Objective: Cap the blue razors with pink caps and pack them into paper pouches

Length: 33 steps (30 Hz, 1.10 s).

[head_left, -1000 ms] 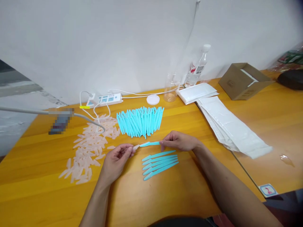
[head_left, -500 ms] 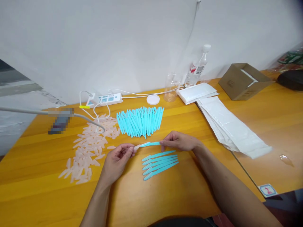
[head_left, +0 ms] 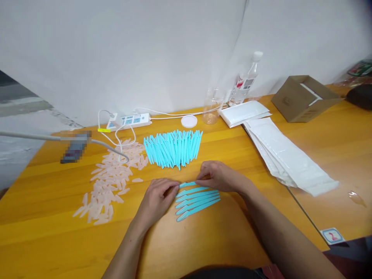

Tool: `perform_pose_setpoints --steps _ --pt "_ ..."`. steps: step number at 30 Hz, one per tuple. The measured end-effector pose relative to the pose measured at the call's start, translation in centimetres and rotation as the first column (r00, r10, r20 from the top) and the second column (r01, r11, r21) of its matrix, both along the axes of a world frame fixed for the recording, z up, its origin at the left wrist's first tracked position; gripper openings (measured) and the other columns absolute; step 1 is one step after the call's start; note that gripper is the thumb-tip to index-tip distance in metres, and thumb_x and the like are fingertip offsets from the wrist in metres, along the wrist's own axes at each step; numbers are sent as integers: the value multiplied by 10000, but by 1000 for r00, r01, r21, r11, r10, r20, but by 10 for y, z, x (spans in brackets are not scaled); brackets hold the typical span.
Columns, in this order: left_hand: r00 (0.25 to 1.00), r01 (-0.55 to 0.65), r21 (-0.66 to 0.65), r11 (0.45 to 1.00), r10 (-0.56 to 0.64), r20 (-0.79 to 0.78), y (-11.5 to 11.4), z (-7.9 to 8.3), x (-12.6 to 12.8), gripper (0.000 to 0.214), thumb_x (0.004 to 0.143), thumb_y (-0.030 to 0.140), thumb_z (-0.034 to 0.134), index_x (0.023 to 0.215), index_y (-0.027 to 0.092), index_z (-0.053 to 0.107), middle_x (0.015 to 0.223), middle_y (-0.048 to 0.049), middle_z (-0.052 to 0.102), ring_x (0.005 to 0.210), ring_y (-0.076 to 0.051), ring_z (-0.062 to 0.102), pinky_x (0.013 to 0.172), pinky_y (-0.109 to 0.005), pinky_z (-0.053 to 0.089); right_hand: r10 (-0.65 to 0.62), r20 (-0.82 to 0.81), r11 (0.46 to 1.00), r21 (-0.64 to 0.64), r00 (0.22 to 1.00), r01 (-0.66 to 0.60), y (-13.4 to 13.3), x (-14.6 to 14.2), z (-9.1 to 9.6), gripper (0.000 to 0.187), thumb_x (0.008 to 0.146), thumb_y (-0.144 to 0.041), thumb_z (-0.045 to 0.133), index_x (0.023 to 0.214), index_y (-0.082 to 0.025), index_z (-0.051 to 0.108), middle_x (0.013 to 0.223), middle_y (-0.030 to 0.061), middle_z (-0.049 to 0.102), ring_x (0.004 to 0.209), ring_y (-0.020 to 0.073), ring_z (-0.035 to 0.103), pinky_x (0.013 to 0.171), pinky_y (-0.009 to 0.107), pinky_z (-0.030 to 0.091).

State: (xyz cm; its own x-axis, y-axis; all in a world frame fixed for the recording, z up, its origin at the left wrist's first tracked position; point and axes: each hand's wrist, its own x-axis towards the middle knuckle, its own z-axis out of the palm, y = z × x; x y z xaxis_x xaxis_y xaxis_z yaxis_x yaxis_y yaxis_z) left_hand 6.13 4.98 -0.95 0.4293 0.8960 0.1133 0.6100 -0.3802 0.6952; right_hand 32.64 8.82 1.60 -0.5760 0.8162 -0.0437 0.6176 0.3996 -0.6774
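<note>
Wooden table, hands gripping teal razor

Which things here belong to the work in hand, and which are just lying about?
In hand: left hand and right hand on teal razor; row of razors beside it; razor pile; pink caps.
Lying about: power strip, bottle, cardboard box, white bags, jar.
</note>
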Motion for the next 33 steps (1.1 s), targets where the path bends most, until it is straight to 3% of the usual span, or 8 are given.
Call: perform_pose_setpoints --steps 9,12,15,18,21,26,30,33 --pt "992 97 24 995 -95 -80 0 5 -12 191 966 272 558 1037 263 735 1061 -43 712 989 -185 641 884 -327 471 109 33 994 8 994 -109 -3 0 0 249 881 -232 589 673 -175 713 680 28 680 619 116 524 612 252 313" --pt "983 -51 183 982 82 -163 8 5 -42 251 958 274 542 1139 241 713 1149 -72 698 1054 -219 632 936 -363 484 -133 41 991 25 990 132 8 -3 -6 300 921 -346 555 733 -177 716 723 27 704 632 120 548 601 249 318" --pt "889 -139 355 925 274 -367 15 2 -77 299 940 271 508 1140 209 722 1159 -103 698 1056 -287 624 954 -453 479 -492 104 871 74 864 487 29 -12 -13 351 924 -454 538 772 -186 707 763 48 724 688 163 607 618 265 346" --pt "823 -130 364 922 305 -479 16 -3 -96 298 933 286 491 1058 191 745 1100 -105 712 981 -291 647 911 -446 502 -638 194 769 109 745 630 53 -21 -18 348 898 -486 560 841 -178 711 868 106 749 822 232 663 678 289 395" --pt "838 -145 347 927 301 -454 13 -5 -95 292 950 314 480 1026 181 728 1071 -100 709 964 -262 661 899 -392 509 -673 246 733 93 698 674 73 -25 -21 317 873 -450 584 849 -166 721 923 145 753 907 271 681 719 302 426" --pt "887 -192 236 953 271 -373 9 2 -84 243 965 373 494 1001 210 671 997 -64 713 927 -234 665 857 -360 503 -680 248 720 44 690 693 83 -25 -22 303 848 -425 587 711 -186 714 773 115 748 790 247 696 666 288 434" --pt "940 -296 61 953 302 -158 9 5 -70 264 954 438 536 1040 219 655 1000 -51 719 867 -198 682 793 -321 526 -708 235 693 52 666 719 82 -29 -24 393 827 -539 597 772 -172 727 839 144 756 846 273 697 687 301 450" --pt "958 -286 -65 956 287 16 11 7 -55 272 930 437 583 1050 218 690 1035 -57 728 868 -185 690 776 -299 543 -718 220 685 57 660 727 83 -32 -25 334 799 -481 640 782 -159 727 871 158 757 882 286 694 715 305 456"
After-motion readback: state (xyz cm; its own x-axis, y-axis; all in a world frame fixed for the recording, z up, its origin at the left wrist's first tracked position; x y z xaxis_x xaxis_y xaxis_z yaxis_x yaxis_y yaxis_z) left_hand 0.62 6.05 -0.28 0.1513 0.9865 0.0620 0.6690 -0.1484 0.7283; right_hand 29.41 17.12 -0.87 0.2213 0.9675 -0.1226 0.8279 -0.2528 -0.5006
